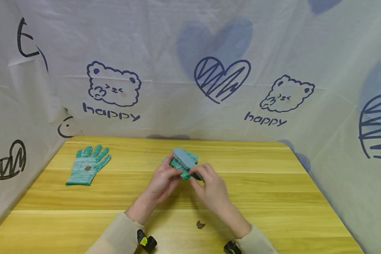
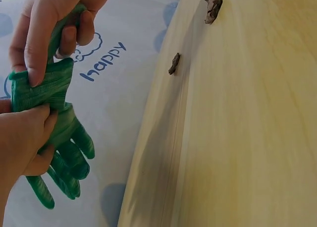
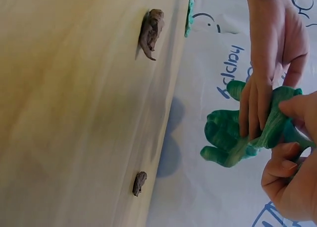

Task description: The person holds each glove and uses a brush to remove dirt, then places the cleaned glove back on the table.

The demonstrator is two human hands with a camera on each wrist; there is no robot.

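My left hand (image 1: 163, 180) grips a green knit glove (image 2: 59, 128), held up above the table with its fingers dangling. Beside it, my right hand (image 1: 212, 190) pinches the glove's cuff. A light blue brush (image 1: 185, 157) with pale bristles slants across the glove in the head view. Its lower end runs into my right hand's curled fingers, which hide the handle. Both wrist views show the two hands close together at the cuff, most of the brush being hidden there.
A second green and white glove (image 1: 96, 158) lies flat at the table's left, with a brown spot (image 1: 88, 168) on it. Crumpled brown bits (image 1: 200, 224) lie on the wooden table (image 1: 257, 211). A printed white cloth (image 1: 165, 116) hangs behind.
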